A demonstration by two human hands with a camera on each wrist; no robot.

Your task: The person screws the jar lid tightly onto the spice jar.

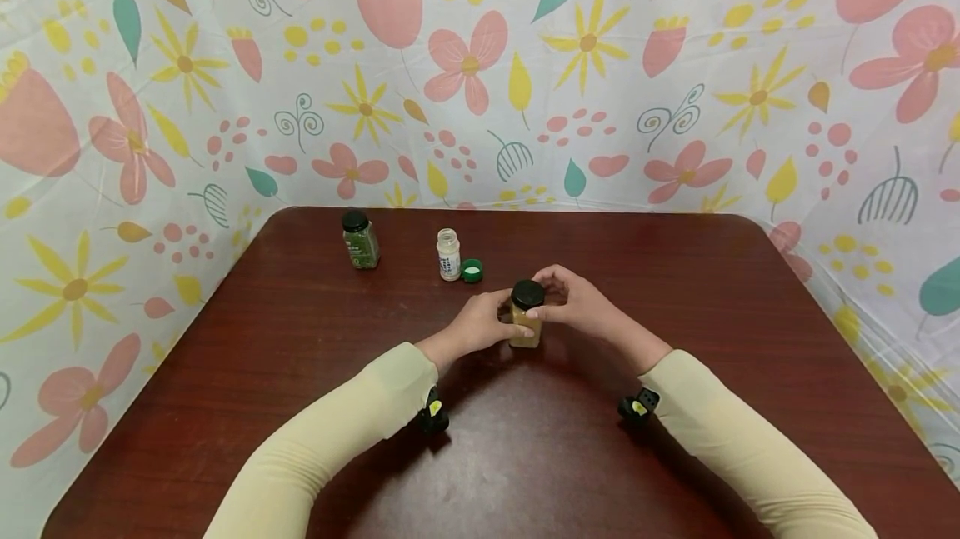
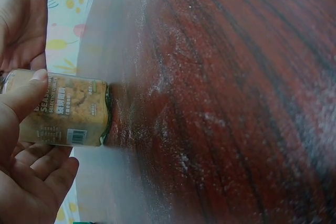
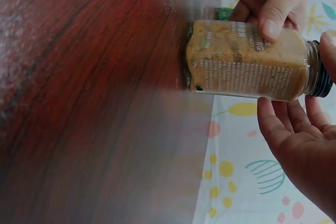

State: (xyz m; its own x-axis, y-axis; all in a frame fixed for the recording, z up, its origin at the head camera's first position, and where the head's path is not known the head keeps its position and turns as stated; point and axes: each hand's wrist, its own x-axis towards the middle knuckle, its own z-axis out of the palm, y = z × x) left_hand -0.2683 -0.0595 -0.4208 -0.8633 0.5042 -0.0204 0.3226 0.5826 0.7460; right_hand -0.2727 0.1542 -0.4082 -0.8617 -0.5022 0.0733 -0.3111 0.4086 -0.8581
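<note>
A square seasoning jar (image 1: 526, 331) with yellow-brown powder and a black lid (image 1: 528, 294) stands upright on the table in front of me. My left hand (image 1: 482, 322) grips its body, thumb across the printed label and fingers round the far side. From the other side my right hand (image 1: 577, 303) holds the jar near its top. In the right wrist view, that thumb lies at the black lid (image 3: 319, 72), and the right fingers (image 3: 273, 121) curve along the jar's side. The label with a barcode (image 2: 77, 137) faces the left wrist view.
Further back stand a black-capped jar of green herbs (image 1: 362, 242) and a small uncapped bottle (image 1: 448, 256) with pale contents. Beside that bottle lies a green cap (image 1: 472, 271). A patterned cloth (image 1: 480, 131) hangs behind the dark wooden table (image 1: 675, 264).
</note>
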